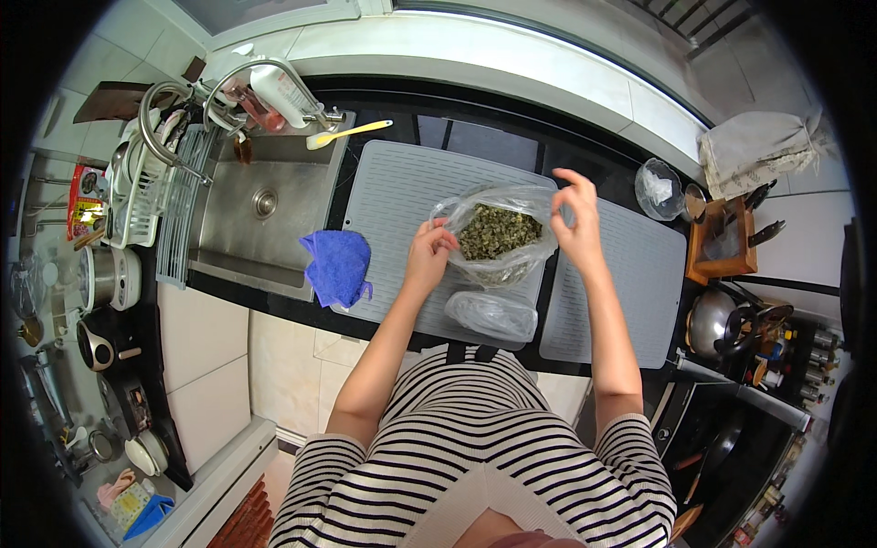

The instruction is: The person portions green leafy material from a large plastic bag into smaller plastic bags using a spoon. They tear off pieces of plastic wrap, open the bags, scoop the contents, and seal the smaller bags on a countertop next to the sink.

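Note:
A clear plastic bag [507, 274] stands with its mouth open on a grey ribbed drying mat [390, 185]. Inside it lies a heap of dried green leafy bits [499, 231]. My left hand [430, 255] pinches the bag's left rim between thumb and fingers. At the right rim is my right hand [577, 222], thumb and forefinger curled together against the plastic; whether they grip it is hard to make out. Nearer my body, a second crumpled clear plastic bag [492, 316] rests on the mat's front edge.
Left of the mat are a blue cloth [337, 267], a steel sink [264, 240] and a yellow-handled spatula [349, 134]. Another grey mat [616, 288] lies to the right. Beyond it stand a wooden knife block [719, 240], a clear bowl [659, 190] and a metal pot [712, 322].

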`<state>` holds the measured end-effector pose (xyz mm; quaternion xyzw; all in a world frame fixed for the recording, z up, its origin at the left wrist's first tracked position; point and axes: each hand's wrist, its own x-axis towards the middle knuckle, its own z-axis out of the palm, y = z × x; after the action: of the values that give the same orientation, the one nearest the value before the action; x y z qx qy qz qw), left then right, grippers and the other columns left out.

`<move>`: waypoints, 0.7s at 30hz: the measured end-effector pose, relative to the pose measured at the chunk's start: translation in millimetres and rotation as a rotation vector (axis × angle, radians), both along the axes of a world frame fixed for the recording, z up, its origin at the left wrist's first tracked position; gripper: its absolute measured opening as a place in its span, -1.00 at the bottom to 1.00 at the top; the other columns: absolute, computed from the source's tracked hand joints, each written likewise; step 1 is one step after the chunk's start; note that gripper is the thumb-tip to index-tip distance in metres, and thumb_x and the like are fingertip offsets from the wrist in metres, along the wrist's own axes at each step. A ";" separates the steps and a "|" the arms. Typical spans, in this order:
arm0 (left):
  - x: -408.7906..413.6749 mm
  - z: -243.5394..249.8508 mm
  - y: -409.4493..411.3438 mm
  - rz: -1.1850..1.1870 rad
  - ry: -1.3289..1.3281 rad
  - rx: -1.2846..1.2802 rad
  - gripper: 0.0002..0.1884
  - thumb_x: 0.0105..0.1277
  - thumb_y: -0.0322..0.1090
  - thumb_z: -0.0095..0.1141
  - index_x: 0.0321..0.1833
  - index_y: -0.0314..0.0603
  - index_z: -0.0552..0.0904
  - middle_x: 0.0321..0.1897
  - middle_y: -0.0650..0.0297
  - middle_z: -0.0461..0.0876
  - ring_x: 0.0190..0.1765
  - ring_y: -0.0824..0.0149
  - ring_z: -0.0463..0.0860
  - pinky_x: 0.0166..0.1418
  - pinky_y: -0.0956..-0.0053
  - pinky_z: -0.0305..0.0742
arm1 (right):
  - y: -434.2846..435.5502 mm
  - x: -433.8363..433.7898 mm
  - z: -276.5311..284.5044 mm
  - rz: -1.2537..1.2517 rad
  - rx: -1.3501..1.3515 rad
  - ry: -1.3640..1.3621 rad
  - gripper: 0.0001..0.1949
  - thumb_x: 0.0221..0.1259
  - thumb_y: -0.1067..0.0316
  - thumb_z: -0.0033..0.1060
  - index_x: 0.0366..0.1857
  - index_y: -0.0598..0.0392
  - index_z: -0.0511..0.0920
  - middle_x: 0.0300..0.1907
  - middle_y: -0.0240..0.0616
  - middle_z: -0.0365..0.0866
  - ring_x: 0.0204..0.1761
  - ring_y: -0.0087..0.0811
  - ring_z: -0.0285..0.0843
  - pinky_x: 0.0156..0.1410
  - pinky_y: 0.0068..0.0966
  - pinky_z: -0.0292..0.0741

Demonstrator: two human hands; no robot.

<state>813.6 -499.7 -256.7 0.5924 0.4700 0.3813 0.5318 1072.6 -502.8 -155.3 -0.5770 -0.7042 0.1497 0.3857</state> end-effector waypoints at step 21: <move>-31.0 1.2 -3.6 -0.065 -0.278 -0.408 -0.44 0.10 -0.61 0.08 0.23 -0.09 0.46 0.35 0.20 0.14 0.16 0.31 0.41 0.21 0.45 0.35 | -24.8 60.6 -65.6 -0.149 -0.473 0.916 -0.62 0.03 0.61 -0.05 -0.02 0.09 0.56 0.04 -0.29 0.52 0.11 -0.43 0.42 0.16 -0.52 0.38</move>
<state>782.6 -503.3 -255.4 0.4295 0.4404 0.3390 0.7119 1133.2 -527.6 -220.9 -0.5722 -0.3672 0.5139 0.5231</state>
